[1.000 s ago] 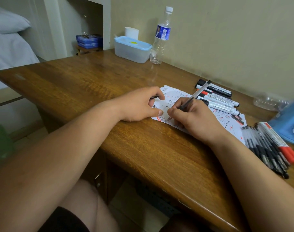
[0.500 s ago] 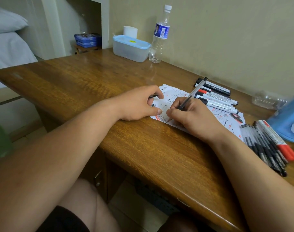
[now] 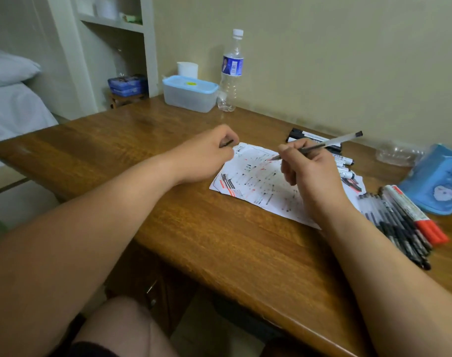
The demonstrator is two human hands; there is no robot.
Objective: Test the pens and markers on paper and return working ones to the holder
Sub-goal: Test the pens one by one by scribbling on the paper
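**What have your fingers got?**

My right hand (image 3: 309,173) pinches a pen (image 3: 322,145) low on the barrel between thumb and fingers. The tip points left, just over the paper (image 3: 258,181); I can't tell if it touches. My left hand (image 3: 206,155) is curled round a small dark thing at the paper's far corner. I take it for the cap (image 3: 227,143).

**How do you do this step well?**

The paper is crowded with strokes, so I'd find a bare patch, set the tip down lightly and draw one short line. If it inks, the cap goes on straight and is pressed home. Then the pen goes to the blue holder (image 3: 435,179), well off to my right on the desk (image 3: 116,155).

**And the count?**

One pen in hand, one paper, one holder. I see three markers (image 3: 312,140) behind my right hand, which may hide more. The pile (image 3: 397,228) by my right forearm is too packed to count, well over six. At its edge lies a red marker (image 3: 420,217), perhaps two. At the back stand one bottle (image 3: 231,70) and one tub (image 3: 190,94).
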